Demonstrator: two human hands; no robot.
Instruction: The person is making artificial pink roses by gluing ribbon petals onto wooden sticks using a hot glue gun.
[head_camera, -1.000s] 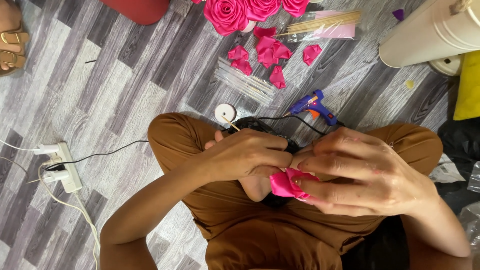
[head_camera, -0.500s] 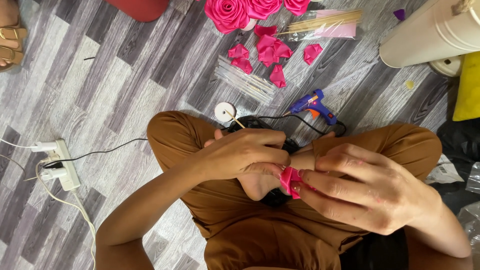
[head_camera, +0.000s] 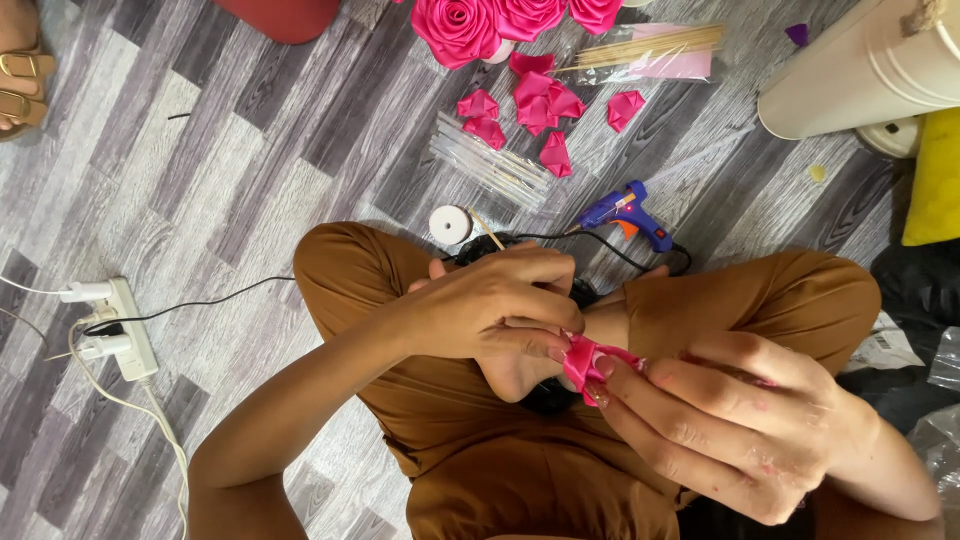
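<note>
From the head camera, the person sat cross-legged on a grey wood-pattern floor (head_camera: 200, 150) in brown trousers, both hands working over the lap. The left hand (head_camera: 495, 300) and the right hand (head_camera: 735, 425) met on a small folded piece of pink ribbon (head_camera: 585, 362), which sat between them just above the crossed legs. The left grip was narrow, fingertips pinched on the ribbon's upper edge. The right grip was also closed on it, thumb and forefinger pressing the fold from below.

Beyond the knees lay a blue glue gun (head_camera: 628, 213) with its black cord, and a small white spool (head_camera: 450, 224) just beside the left knee. Further off were loose pink petals (head_camera: 530, 105), finished pink ribbon roses (head_camera: 460, 25), a bundle of wooden sticks (head_camera: 645, 45) and a cream bucket (head_camera: 860, 75). A white power strip (head_camera: 125, 330) lay on the floor well to the left.
</note>
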